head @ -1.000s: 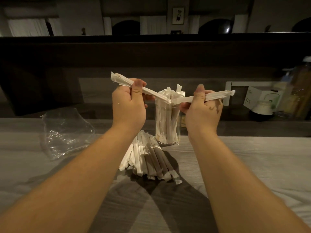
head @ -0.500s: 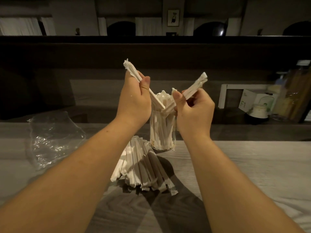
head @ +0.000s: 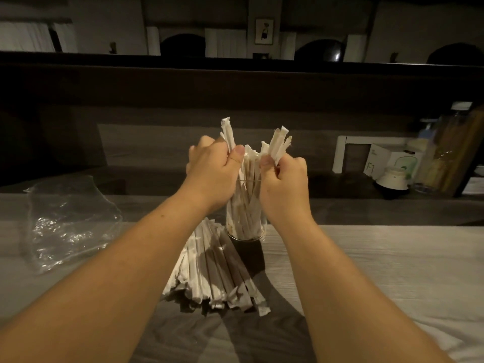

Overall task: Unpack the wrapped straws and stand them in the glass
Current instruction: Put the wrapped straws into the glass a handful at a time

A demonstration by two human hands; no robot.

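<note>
A person's two bare forearms reach forward over a pale wood-grain table [head: 392,258] in a dim room. The left hand [head: 212,171] is curled, thumb pressed against the forefinger, pinching a small bunch of paper-wrapped straws [head: 228,133] whose torn top ends stick up above the knuckles. The right hand [head: 284,179] is likewise curled and pinches a second small bunch of wrapped straws [head: 279,144] between thumb and fingers, these leaning up and to the right. Both hands are held close together directly over a clear glass [head: 246,224] that stands upright on the table; the lower ends of both held bunches point down into its mouth among the straws in the glass [head: 247,205], which already fill it, standing packed and slightly crossed. How deep the held ones reach cannot be told. Just in front of the glass and touching its left side lies a loose pile of wrapped straws [head: 214,271], flat on the table, partly in the arms' shadow. Well to the left lies a crumpled clear plastic bag [head: 68,221]. At the far right, on a lower dark counter, stand a white box [head: 387,163], a small white jar [head: 391,179] and bottles [head: 445,150].
</note>
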